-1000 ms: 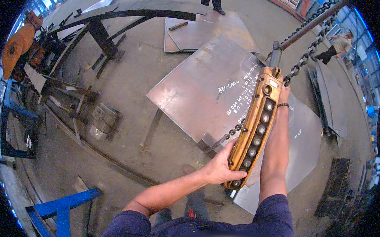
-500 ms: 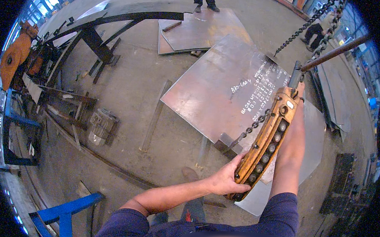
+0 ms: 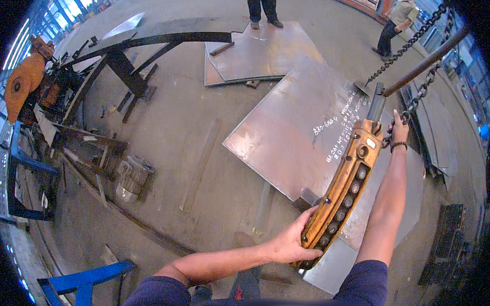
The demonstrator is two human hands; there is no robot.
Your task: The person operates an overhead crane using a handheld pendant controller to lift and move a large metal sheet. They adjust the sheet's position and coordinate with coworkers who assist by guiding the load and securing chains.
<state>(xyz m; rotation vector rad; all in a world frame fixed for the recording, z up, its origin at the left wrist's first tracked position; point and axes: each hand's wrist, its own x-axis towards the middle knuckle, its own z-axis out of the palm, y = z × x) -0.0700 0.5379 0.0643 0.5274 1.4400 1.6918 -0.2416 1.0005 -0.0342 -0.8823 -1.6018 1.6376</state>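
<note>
A long orange crane control pendant point(image 3: 342, 194) with a row of dark buttons hangs tilted from a grey cable at the right. My left hand point(image 3: 291, 243) grips its lower end. My right hand point(image 3: 399, 128) is raised beside the pendant's top, fingers closed around a steel chain point(image 3: 417, 95) that runs up to the top right. Below them a large steel plate point(image 3: 289, 133) with white chalk writing lies on the concrete floor.
More steel plates point(image 3: 260, 52) lie farther back, where a person point(image 3: 262, 3) stands; another person point(image 3: 395, 20) walks at the top right. Dark steel beams point(image 3: 128, 66), an orange machine part point(image 3: 21, 83) and a blue frame point(image 3: 81, 282) line the left side.
The pendant and chain have shifted to the right in view and the plate appears closer. My right hand has stayed high on the chain; my left hand keeps its grip on the pendant.
</note>
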